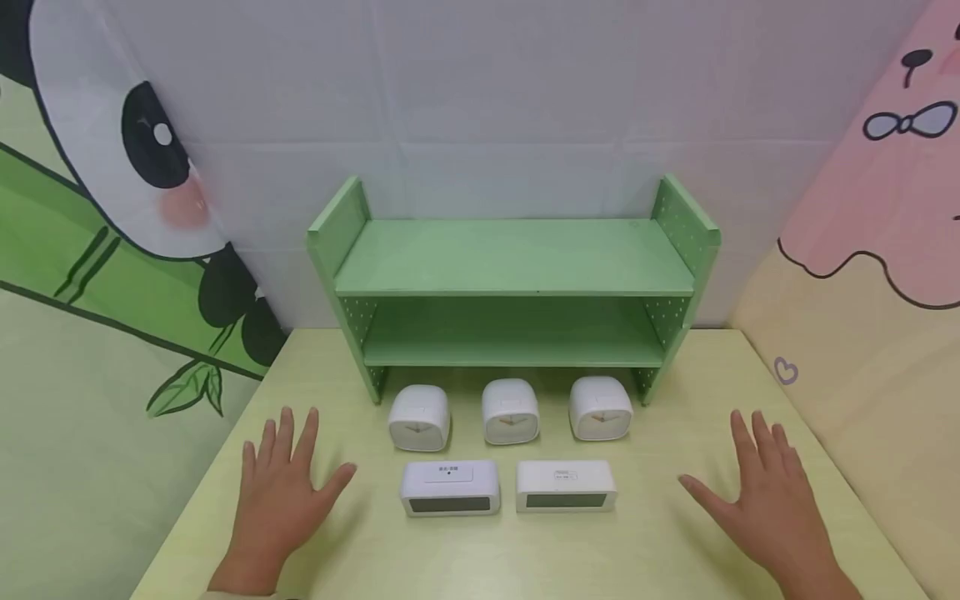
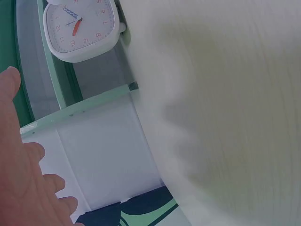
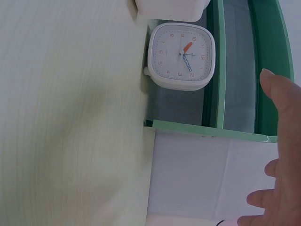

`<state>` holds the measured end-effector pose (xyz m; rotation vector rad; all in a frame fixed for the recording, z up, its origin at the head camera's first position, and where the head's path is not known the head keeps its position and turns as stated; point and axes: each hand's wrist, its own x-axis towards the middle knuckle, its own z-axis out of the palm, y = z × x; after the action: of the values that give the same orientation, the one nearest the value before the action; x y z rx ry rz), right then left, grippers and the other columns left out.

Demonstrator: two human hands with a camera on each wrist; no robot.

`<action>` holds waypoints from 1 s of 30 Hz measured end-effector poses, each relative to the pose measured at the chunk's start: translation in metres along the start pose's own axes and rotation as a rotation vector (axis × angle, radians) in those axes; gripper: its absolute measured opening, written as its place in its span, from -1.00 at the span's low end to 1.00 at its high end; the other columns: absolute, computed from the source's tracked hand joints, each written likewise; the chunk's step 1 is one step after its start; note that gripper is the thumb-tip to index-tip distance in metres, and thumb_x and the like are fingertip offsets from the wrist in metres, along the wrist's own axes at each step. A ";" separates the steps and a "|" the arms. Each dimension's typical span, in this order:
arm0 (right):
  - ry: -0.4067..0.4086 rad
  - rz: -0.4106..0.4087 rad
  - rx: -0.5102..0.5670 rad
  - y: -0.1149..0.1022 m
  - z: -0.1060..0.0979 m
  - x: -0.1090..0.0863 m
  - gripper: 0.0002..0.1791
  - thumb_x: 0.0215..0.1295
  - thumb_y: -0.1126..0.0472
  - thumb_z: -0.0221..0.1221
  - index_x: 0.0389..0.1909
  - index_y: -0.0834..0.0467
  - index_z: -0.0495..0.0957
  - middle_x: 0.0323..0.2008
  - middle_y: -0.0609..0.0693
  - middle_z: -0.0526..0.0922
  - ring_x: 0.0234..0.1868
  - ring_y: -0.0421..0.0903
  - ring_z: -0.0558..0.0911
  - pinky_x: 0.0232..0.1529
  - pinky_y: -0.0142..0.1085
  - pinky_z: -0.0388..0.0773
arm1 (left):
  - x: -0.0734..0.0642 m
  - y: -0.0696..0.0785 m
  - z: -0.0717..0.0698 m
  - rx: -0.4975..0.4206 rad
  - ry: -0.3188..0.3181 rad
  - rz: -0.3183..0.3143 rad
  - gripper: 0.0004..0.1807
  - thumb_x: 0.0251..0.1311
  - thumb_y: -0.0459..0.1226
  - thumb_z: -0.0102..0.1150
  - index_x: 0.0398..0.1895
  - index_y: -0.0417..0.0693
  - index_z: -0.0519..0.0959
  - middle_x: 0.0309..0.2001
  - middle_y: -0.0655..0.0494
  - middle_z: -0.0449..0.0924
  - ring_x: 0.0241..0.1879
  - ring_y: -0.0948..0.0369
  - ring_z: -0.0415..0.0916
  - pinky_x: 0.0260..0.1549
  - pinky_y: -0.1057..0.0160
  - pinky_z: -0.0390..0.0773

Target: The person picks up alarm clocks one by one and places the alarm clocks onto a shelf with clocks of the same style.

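Three white rounded-square alarm clocks stand in a row before the shelf: a left one (image 1: 419, 418), a middle one (image 1: 510, 412) and a right one (image 1: 600, 408). Nearer the front lie two white box-shaped digital clocks, the left one (image 1: 450, 488) and the right one (image 1: 566, 486), dark displays facing me. My left hand (image 1: 279, 498) is spread over the table's left side, holding nothing. On the right side my right hand (image 1: 772, 500) is likewise spread, thumb toward the right digital clock but apart from it. Dial hands show on the clocks (image 2: 82, 29) (image 3: 182, 55) in both wrist views.
A green two-tier shelf (image 1: 513, 258) stands at the back of the pale yellow table (image 1: 510, 558). Behind it hangs a plain light cloth wall (image 1: 510, 100). Cartoon-printed cloths, a panda (image 1: 112, 133) and a pink figure (image 1: 885, 192), flank the table's sides.
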<state>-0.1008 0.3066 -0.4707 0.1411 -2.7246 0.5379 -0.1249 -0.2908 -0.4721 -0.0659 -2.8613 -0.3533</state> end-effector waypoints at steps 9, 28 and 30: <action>-0.007 -0.030 0.007 -0.006 0.013 -0.002 0.26 0.18 -0.32 0.38 0.65 0.24 -0.06 0.52 0.43 0.09 0.55 0.39 -0.03 0.55 0.13 -0.29 | 0.019 -0.002 -0.011 -0.095 -0.018 0.103 0.04 0.38 0.22 0.12 0.66 -0.18 -0.04 0.57 -0.46 -0.15 0.54 -0.39 -0.24 0.41 -0.41 -0.35; -0.253 -0.024 0.192 -0.022 0.015 -0.003 0.01 0.26 -0.30 0.35 0.55 0.18 0.22 0.43 0.23 0.36 0.40 0.27 0.34 0.22 0.24 0.34 | 0.083 0.008 -0.078 -0.342 -0.180 0.179 0.03 0.52 0.04 0.06 0.66 -0.17 -0.37 0.63 -0.30 -0.42 0.59 -0.24 -0.44 0.47 -0.30 -0.34; -0.269 -0.075 0.168 -0.022 0.015 -0.001 -0.02 0.25 -0.31 0.35 0.52 0.16 0.27 0.40 0.19 0.41 0.39 0.24 0.38 0.23 0.21 0.36 | 0.089 0.007 -0.088 -0.347 -0.196 0.164 0.04 0.52 0.06 0.05 0.66 -0.16 -0.40 0.64 -0.28 -0.45 0.58 -0.24 -0.47 0.46 -0.31 -0.34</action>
<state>-0.1015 0.2810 -0.4762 0.3819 -2.9141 0.7758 -0.1884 -0.3040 -0.3654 -0.4179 -2.9214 -0.8460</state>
